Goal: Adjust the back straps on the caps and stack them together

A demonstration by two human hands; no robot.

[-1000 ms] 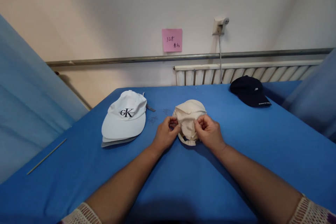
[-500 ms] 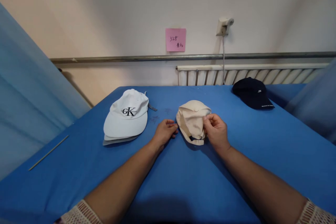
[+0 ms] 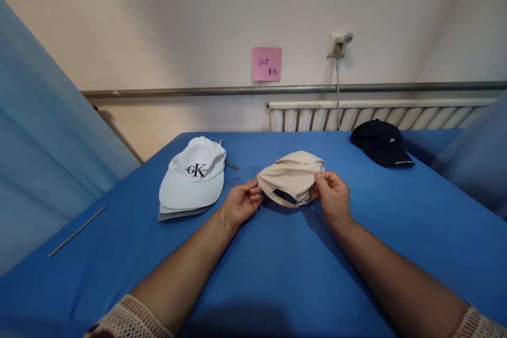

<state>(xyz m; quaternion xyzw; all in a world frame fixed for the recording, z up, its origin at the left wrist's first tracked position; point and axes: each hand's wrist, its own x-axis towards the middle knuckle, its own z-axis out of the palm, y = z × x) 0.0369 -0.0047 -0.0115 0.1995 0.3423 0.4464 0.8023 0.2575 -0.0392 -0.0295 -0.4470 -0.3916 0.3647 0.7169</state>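
Note:
A beige cap (image 3: 295, 175) is stretched sideways between my two hands over the blue-covered table (image 3: 277, 269). Its back opening and strap face me, and its brim is hidden. My left hand (image 3: 242, 202) pinches the cap's left edge between thumb and fingers. On the other side my right hand (image 3: 334, 198) grips the right edge, thumb on top. To the left of my left hand lies a white cap (image 3: 194, 177) with black letters on its front, stacked on a grey cap (image 3: 184, 214) of which only the brim and strap show.
A dark navy cap (image 3: 378, 140) rests at the back right. A thin stick (image 3: 77, 231) lies near the left edge. Blue curtains (image 3: 43, 132) hang at both sides. Behind the table are a radiator (image 3: 376, 111), a metal rail (image 3: 214, 92) and a socket with a cord (image 3: 338, 46).
My left hand has closed on the left edge of the beige cap. The cap is now pulled wider, its left side drawn out, and its back opening shows more.

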